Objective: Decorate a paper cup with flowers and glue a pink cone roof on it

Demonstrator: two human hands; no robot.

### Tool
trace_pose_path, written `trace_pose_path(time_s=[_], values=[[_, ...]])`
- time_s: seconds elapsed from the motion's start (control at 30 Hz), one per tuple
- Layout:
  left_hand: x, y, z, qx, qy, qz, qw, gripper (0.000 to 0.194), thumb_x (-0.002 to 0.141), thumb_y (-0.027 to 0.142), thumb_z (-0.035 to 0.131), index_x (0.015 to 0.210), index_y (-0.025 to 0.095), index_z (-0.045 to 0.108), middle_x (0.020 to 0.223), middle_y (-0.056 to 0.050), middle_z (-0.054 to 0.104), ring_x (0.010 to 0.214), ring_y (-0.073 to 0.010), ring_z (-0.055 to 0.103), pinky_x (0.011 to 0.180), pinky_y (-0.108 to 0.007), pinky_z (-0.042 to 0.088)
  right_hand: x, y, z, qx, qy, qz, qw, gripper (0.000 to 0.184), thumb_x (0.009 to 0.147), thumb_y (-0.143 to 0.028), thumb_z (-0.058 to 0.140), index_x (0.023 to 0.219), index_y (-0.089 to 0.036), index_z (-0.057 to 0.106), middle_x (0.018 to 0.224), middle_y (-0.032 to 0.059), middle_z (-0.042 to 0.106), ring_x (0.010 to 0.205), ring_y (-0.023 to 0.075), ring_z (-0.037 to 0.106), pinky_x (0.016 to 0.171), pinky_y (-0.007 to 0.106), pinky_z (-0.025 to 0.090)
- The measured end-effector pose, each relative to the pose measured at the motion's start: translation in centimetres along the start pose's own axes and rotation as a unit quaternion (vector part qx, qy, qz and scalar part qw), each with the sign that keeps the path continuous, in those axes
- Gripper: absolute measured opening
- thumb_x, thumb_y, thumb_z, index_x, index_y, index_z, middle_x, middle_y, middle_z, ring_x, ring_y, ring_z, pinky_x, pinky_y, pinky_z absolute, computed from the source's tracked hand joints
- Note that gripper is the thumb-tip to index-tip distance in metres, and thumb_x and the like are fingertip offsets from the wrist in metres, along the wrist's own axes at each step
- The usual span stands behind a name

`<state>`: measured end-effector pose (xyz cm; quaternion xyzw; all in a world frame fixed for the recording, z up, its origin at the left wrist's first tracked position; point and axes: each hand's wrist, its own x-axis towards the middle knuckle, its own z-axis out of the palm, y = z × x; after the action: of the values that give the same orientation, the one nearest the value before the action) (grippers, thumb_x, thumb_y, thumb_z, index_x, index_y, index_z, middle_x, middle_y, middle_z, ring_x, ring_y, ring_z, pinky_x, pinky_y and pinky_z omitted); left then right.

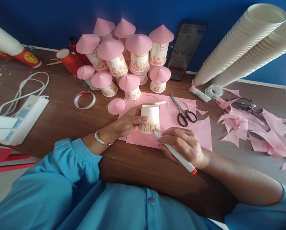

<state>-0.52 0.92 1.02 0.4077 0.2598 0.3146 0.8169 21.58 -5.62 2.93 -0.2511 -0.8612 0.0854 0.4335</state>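
My left hand is wrapped round an upside-down white paper cup with small flowers drawn along its lower edge. My right hand grips a white marker with an orange end cap, its tip touching the cup's side near the flowers. Both rest over a pink paper sheet on the brown table. A loose pink paper cone lies just left of the sheet.
Several decorated cups topped with pink cones stand piled at the back. Scissors, a tape roll, a phone, stacked white cups, pink scraps, a tape ring and a power strip lie around.
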Motion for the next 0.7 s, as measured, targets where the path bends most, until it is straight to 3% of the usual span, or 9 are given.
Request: trace_pose_path(time_s=[0.5,0.7], values=[[-0.04,-0.12,-0.17,-0.009,-0.008,0.001,1.000,0.053,0.083,0.035,0.079,0.132,0.020,0.065,0.119,-0.013,0.074,0.115,-0.0314,0.068,0.093,-0.043,0.056,-0.01,-0.10,-0.08,0.006,-0.033,-0.002,0.999,0.018,0.091,-0.008,0.064,0.106,-0.017,0.058,0.082,0.0040,0.069,0.072,0.0160,0.070,0.061,0.028,0.060],[-0.10,-0.23,-0.43,-0.013,-0.006,-0.004,1.000,0.055,0.083,0.037,0.080,0.132,0.020,0.065,0.118,-0.013,0.075,0.116,-0.0315,0.068,0.096,-0.043,0.055,0.00,0.03,-0.15,0.005,-0.004,0.000,1.000,0.023,0.088,-0.007,0.065,0.108,-0.018,0.059,0.080,0.0021,0.068,0.067,0.0155,0.068,0.058,0.027,0.058]])
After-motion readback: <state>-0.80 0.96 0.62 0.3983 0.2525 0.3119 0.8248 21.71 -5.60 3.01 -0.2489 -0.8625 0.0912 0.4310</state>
